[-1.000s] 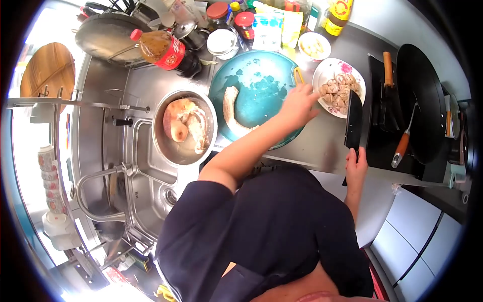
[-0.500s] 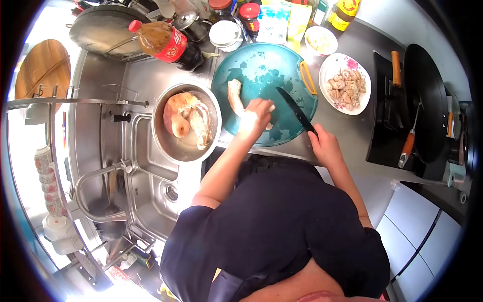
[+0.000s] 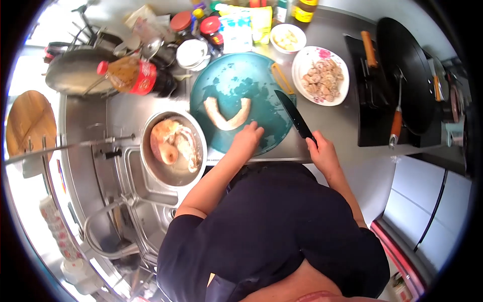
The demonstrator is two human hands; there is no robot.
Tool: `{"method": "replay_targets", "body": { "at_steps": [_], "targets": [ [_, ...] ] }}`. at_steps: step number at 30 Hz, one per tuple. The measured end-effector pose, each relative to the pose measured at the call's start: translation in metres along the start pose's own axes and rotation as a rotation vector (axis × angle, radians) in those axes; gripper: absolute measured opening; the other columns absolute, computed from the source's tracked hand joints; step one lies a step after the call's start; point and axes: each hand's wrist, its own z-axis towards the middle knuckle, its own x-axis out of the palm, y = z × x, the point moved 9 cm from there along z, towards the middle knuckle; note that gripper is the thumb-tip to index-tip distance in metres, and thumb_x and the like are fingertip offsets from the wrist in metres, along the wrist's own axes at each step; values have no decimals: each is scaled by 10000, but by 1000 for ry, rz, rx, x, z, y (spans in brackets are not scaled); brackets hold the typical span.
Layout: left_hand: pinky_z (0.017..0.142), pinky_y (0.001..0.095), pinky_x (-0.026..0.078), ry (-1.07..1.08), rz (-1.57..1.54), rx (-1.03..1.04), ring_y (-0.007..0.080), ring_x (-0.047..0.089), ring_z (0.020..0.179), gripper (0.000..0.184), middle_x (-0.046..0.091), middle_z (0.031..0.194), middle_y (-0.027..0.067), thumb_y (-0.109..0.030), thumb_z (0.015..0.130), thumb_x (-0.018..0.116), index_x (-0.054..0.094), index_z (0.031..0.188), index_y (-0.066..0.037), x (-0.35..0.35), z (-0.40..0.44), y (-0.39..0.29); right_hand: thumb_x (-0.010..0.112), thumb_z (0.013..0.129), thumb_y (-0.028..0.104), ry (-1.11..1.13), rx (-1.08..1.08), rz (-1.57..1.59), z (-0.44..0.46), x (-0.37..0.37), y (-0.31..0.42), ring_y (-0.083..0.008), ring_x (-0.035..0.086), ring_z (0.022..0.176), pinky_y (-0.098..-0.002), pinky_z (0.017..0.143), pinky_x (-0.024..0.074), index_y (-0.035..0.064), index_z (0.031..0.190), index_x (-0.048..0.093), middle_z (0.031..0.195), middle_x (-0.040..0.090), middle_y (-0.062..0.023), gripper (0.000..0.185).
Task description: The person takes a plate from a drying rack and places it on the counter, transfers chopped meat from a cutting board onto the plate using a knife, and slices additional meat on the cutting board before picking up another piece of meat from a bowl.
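A pale, fleshy strip of meat [image 3: 229,123] lies in a U shape on the round green cutting board [image 3: 211,146], which has a yellow handle. My left hand [image 3: 246,139] is over the board's near edge, just right of the strip and apart from it. Its fingers are curled together, and whatever they hold, if anything, is hidden. In my right hand [image 3: 324,151] is the handle of a black kitchen knife [image 3: 296,114]. The blade points away from me, slanting over the board's right edge, clear of the meat.
Left of the board, a steel bowl [image 3: 202,168] holds larger meat pieces beside the sink [image 3: 143,176]. On the right are a flowered plate [image 3: 338,98] of cut meat, a small bowl [image 3: 288,38] and a wok [image 3: 410,75]. A cola bottle [image 3: 133,75] and jars stand behind.
The strip has gone from nearly straight to a U and is out of my left hand. That hand has drawn back toward me. Small pieces near it no longer show. The view has shifted.
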Motion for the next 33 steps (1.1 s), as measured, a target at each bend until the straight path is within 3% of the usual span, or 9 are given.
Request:
{"method": "replay_targets", "body": {
  "at_steps": [3, 9, 13, 16, 18, 22, 24, 28, 33],
  "targets": [
    [675, 479, 495, -128, -182, -3, 392, 585, 805, 150, 508, 855, 155, 24, 754, 608, 557, 864, -64, -24, 49, -20, 594, 939, 167, -131, 87, 49, -17, -25, -11, -379, 610, 670, -429, 608, 471, 14, 947, 529, 735, 621, -177, 167],
    [770, 451, 524, -314, -230, 238, 385, 613, 961, 367, 583, 1085, 140, -69, 756, 720, 591, 1098, -98, -60, 139, -88, 569, 965, 166, -388, 199, 91, -35, -72, -22, -176, 567, 576, -346, 554, 453, 27, 954, 550, 659, 593, -87, 140],
    [769, 423, 528, -471, 24, 112, 326, 606, 977, 398, 588, 1090, 116, -147, 744, 773, 594, 1096, -95, -93, 101, -57, 576, 958, 175, -267, 200, 58, -35, -64, -16, -252, 583, 611, -373, 583, 462, 22, 966, 548, 703, 606, -126, 155],
    [800, 443, 482, -335, 246, -219, 352, 568, 955, 396, 576, 1040, 129, -180, 752, 759, 560, 1072, -61, -85, 49, 3, 601, 937, 190, -134, 119, 64, -28, -33, -13, -389, 594, 713, -423, 641, 473, 18, 984, 545, 790, 616, -195, 187],
    [822, 453, 475, -289, 219, -284, 362, 567, 956, 373, 585, 1020, 140, -146, 755, 738, 548, 1063, -55, -58, 21, 42, 607, 928, 183, -51, 39, 60, -19, -13, 2, -406, 604, 754, -437, 655, 474, 18, 983, 541, 821, 620, -207, 186],
    [791, 487, 491, -355, -75, -286, 387, 557, 939, 303, 558, 950, 173, -46, 734, 669, 487, 977, -46, -32, 18, 57, 589, 937, 208, 17, -145, -43, 9, 18, 31, -405, 622, 782, -460, 676, 489, 23, 960, 543, 850, 644, -190, 192],
    [786, 477, 496, -404, -45, -146, 380, 556, 934, 302, 548, 940, 169, -36, 728, 675, 492, 968, -46, -32, 30, 37, 575, 945, 228, 40, -203, -84, 21, 26, 42, -411, 629, 786, -476, 685, 499, 21, 969, 527, 835, 649, -184, 213],
    [792, 457, 489, -315, 38, -201, 359, 544, 948, 311, 543, 979, 137, -68, 737, 731, 514, 960, -54, -25, 37, 27, 554, 949, 218, 193, -190, -264, 39, 48, 42, -411, 633, 771, -491, 677, 497, 19, 953, 487, 799, 649, -188, 210],
    [811, 422, 511, -503, -32, 9, 349, 552, 1000, 368, 568, 1112, 128, -17, 753, 718, 575, 1092, -33, -53, 33, 4, 521, 947, 173, 174, -206, -382, 47, 48, 41, -404, 635, 726, -496, 658, 498, 20, 919, 465, 737, 639, -185, 166]
  ]
}}
